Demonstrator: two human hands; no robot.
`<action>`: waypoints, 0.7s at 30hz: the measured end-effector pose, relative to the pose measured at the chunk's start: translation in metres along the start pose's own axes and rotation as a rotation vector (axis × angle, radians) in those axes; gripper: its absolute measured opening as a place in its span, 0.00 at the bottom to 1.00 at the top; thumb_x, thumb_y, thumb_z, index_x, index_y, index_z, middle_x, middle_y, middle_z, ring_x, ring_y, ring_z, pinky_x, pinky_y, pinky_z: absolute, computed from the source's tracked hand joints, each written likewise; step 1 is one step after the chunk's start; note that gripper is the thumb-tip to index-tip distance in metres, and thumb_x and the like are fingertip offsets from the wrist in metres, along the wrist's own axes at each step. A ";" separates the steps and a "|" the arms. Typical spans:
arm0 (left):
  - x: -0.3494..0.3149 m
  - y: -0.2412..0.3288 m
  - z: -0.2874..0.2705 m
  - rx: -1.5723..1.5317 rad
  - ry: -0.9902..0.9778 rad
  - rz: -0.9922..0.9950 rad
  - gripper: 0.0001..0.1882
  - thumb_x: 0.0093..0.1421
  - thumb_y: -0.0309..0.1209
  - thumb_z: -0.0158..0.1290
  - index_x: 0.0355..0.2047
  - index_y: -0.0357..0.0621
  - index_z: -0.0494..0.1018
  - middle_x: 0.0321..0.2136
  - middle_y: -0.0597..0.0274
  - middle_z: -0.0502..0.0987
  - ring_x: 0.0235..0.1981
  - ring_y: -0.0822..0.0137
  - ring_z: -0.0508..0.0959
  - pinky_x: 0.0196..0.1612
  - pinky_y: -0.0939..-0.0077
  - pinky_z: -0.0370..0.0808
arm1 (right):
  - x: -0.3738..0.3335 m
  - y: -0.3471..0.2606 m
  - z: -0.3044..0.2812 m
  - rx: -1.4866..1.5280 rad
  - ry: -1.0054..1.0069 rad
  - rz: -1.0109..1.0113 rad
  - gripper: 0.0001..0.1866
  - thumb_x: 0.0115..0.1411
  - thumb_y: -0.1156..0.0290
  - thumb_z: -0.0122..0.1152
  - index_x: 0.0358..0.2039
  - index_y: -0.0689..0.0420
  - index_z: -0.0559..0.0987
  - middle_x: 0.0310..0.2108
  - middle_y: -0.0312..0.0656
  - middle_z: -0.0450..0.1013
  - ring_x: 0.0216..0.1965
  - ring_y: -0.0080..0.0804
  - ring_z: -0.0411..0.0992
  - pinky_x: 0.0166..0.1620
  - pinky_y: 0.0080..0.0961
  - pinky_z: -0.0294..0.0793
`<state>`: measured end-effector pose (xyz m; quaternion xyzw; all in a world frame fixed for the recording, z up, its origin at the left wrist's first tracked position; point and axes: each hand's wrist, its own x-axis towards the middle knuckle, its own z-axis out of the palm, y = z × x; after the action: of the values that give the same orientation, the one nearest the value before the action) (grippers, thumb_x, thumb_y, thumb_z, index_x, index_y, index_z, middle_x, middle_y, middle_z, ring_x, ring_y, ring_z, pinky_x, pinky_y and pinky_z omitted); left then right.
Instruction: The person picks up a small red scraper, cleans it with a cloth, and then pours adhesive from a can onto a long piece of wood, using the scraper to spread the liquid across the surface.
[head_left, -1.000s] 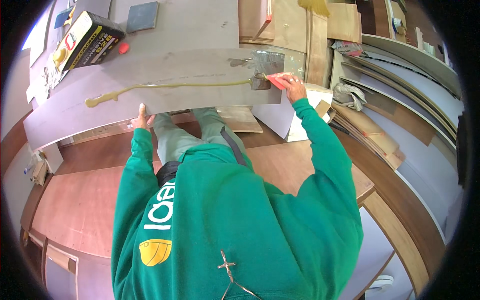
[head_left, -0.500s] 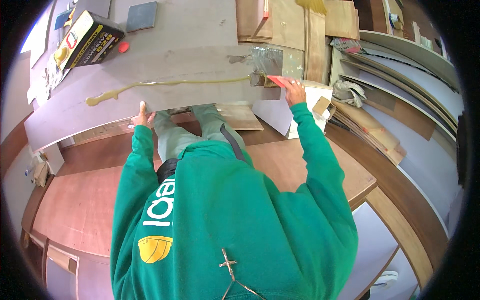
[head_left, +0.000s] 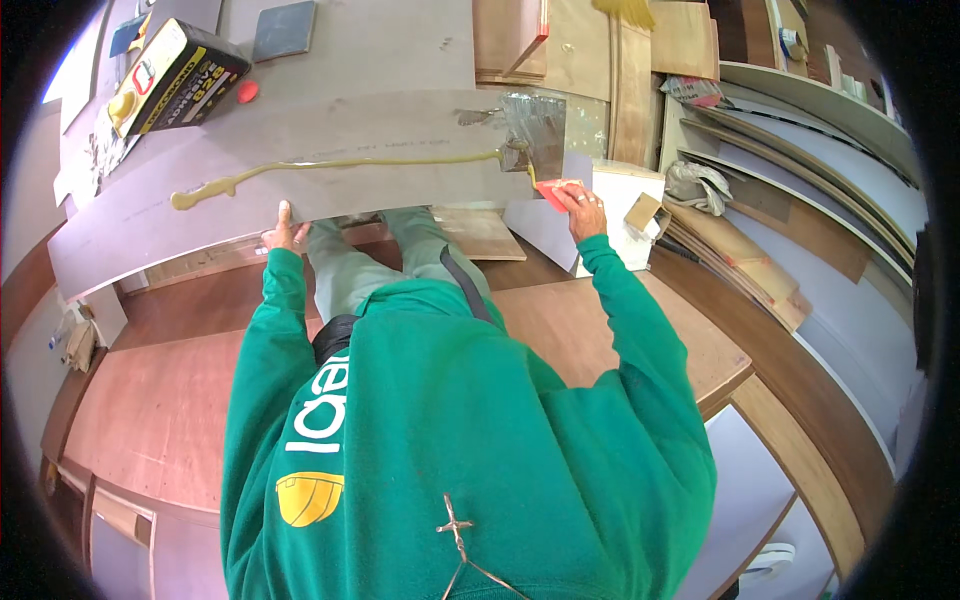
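Observation:
A long grey board (head_left: 400,125) lies across the bench, with a strip of yellowish glue (head_left: 350,163) running along it. My right hand (head_left: 585,212) is closed on a red spreader (head_left: 553,194) at the board's right end. Glue hangs in a string between the spreader and the board edge. Just beyond, a patch of glue (head_left: 535,130) is smeared thin and shiny. At the near edge, my left hand (head_left: 287,232) holds the board, one digit laid straight on top and the others bent at the edge; their undersides are hidden.
A black and yellow adhesive can (head_left: 190,80) lies on its side at the far left, near a red cap (head_left: 247,92). Behind it is a dark square plate (head_left: 284,33). Wooden panels (head_left: 565,60) lie at the back; a white box (head_left: 625,190) and stacked sheets (head_left: 740,250) stand at right.
My right hand has drawn the spreader toward me, off the board's near right edge, and turned it downward. The smeared patch looks darker. My left hand stays in place.

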<state>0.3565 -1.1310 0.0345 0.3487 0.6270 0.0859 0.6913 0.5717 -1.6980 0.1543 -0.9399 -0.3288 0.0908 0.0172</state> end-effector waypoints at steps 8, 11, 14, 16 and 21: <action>0.005 -0.001 0.000 -0.019 -0.004 -0.019 0.33 0.50 0.38 0.70 0.39 0.19 0.65 0.40 0.36 0.72 0.36 0.48 0.79 0.37 0.55 0.85 | -0.009 -0.018 -0.034 0.088 -0.073 0.044 0.21 0.58 0.78 0.50 0.49 0.43 0.79 0.48 0.32 0.74 0.50 0.38 0.70 0.53 0.38 0.67; -0.006 0.002 0.003 -0.024 -0.022 -0.016 0.33 0.50 0.38 0.69 0.39 0.18 0.66 0.40 0.36 0.73 0.37 0.48 0.79 0.37 0.54 0.85 | 0.031 -0.029 -0.040 0.089 0.007 0.099 0.21 0.58 0.77 0.50 0.50 0.43 0.79 0.48 0.31 0.74 0.49 0.38 0.70 0.51 0.38 0.68; -0.003 0.006 0.003 -0.006 -0.043 -0.001 0.32 0.51 0.38 0.69 0.39 0.19 0.67 0.41 0.35 0.73 0.38 0.48 0.79 0.38 0.54 0.85 | 0.075 -0.034 -0.027 0.077 0.097 0.087 0.22 0.58 0.77 0.50 0.51 0.42 0.78 0.48 0.32 0.74 0.49 0.38 0.70 0.50 0.38 0.68; -0.001 0.005 0.001 -0.005 -0.042 -0.005 0.31 0.51 0.38 0.69 0.38 0.20 0.68 0.41 0.35 0.73 0.38 0.48 0.79 0.37 0.55 0.85 | 0.097 -0.035 -0.018 0.052 0.102 0.091 0.22 0.59 0.75 0.51 0.52 0.40 0.77 0.48 0.31 0.73 0.50 0.38 0.70 0.51 0.40 0.68; 0.006 -0.002 -0.003 -0.034 -0.033 0.003 0.40 0.50 0.37 0.70 0.46 0.17 0.58 0.43 0.35 0.71 0.38 0.46 0.79 0.37 0.53 0.85 | 0.118 -0.039 -0.005 -0.019 0.071 0.090 0.20 0.60 0.74 0.51 0.50 0.39 0.78 0.49 0.31 0.73 0.51 0.37 0.69 0.51 0.41 0.68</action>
<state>0.3540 -1.1278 0.0287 0.3392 0.6134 0.0916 0.7073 0.6393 -1.5943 0.1437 -0.9564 -0.2863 0.0549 0.0157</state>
